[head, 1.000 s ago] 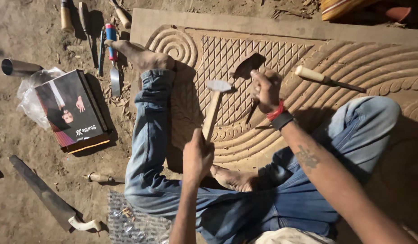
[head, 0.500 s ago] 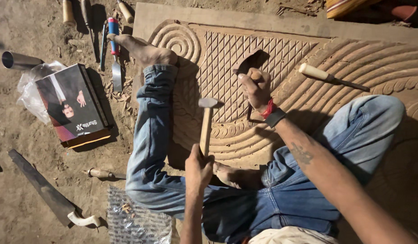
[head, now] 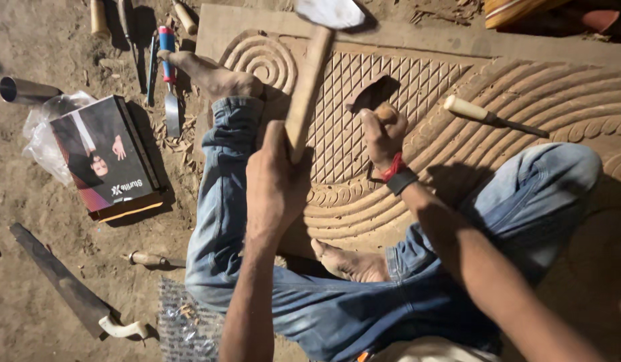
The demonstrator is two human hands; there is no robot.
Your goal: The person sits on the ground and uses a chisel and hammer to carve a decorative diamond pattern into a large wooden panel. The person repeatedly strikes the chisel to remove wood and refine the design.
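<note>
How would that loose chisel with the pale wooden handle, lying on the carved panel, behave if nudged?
The chisel would probably roll: its pale handle looks round and it lies loose across the carved panel. The curved grooves might catch it. It looks stiff, with a dark metal shank, likely blade-heavy.

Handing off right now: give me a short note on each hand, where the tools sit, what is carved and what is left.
Left hand: fingers closed on the wooden handle of the hammer, head raised above the panel.
Right hand: gripping a chisel set on the carved wooden panel, at the edge of the lattice area.
Spare chisel lies on the panel by the right knee. More tools lie on the sand by the left foot; a saw lies lower left.
Done: spiral, lattice and curved bands are cut.
Left: whatever detail remains at the chisel tip; I cannot tell how much.
</note>
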